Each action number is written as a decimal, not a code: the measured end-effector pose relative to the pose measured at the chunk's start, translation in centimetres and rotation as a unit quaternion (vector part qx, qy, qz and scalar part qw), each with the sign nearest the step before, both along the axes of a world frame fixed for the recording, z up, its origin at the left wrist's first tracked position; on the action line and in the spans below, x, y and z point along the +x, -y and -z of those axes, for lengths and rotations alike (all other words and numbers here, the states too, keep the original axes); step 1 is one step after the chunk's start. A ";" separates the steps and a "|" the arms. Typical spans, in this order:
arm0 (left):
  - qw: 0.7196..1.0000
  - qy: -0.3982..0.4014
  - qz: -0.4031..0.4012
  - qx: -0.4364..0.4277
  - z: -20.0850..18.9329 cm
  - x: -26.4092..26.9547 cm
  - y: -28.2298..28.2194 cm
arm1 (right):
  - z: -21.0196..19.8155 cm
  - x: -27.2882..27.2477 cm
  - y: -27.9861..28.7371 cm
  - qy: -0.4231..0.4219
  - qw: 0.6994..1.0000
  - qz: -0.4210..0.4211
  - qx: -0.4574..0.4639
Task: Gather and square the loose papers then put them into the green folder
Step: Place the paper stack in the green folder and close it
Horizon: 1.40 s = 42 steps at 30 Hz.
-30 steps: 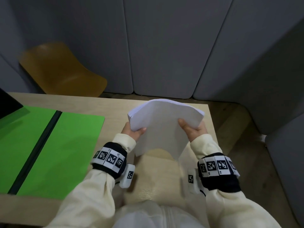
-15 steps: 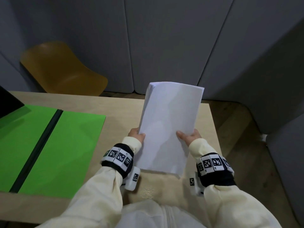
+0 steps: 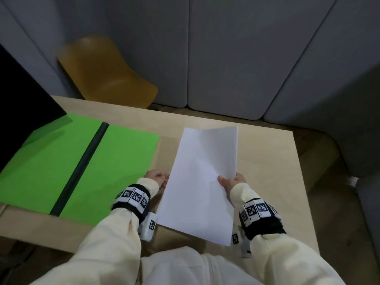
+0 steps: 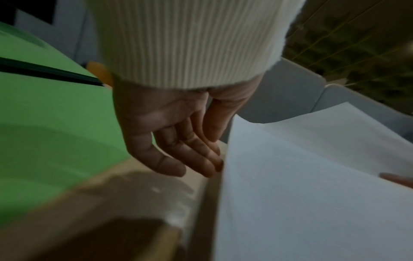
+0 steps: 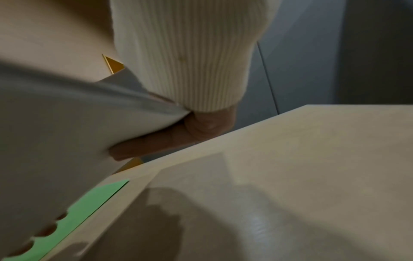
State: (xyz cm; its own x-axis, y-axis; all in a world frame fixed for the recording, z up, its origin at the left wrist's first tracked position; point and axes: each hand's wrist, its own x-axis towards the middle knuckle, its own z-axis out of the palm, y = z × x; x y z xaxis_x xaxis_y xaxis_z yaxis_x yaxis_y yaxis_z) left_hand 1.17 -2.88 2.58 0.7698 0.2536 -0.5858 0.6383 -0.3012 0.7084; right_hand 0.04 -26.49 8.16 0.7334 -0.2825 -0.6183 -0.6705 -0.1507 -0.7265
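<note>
A stack of white papers [image 3: 202, 177] hangs tilted above the wooden table [image 3: 265, 161], squared into one sheaf. My right hand [image 3: 231, 181] grips its right edge, thumb on top and fingers underneath; in the right wrist view the papers [image 5: 55, 132] rest on those fingers [image 5: 143, 144]. My left hand [image 3: 157, 177] sits at the stack's left edge with fingers [image 4: 192, 151] straight and relaxed, their tips at the paper edge [image 4: 225, 159], holding nothing. The green folder [image 3: 82, 161] lies open and flat on the table to the left, a dark spine down its middle.
A black slanted object [image 3: 22, 103] overhangs the folder's far left. A mustard chair [image 3: 107, 73] stands behind the table, and grey padded panels [image 3: 226, 54] wall the space. The table's right edge [image 3: 304, 182] drops to the floor.
The papers came down from upright to a low tilt and shifted toward the folder. My left hand let go of the stack's left side; my right hand keeps its hold.
</note>
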 end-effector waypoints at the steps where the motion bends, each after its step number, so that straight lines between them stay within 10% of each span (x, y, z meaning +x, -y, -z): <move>1: 1.000 -0.005 -0.025 0.007 0.1 -0.2 -1.7 | 0.2 0.1 -1.0 -0.001 1.000 0.000 -0.002; 7: 0.978 -0.027 -0.122 0.167 -0.5 -0.5 -14.0 | 1.4 0.9 -7.7 -0.030 0.999 0.000 -0.016; 18: 0.935 -0.079 0.008 0.346 1.6 1.1 -26.6 | 4.5 2.1 -16.1 -0.076 0.997 -0.007 -0.026; 31: 0.892 -0.183 0.124 0.394 1.5 4.1 -27.1 | 5.6 2.9 -17.2 -0.093 0.994 0.008 -0.059; 42: 0.975 -0.078 0.089 0.186 0.9 5.4 -14.7 | 5.3 2.7 -12.6 -0.059 0.995 0.037 -0.077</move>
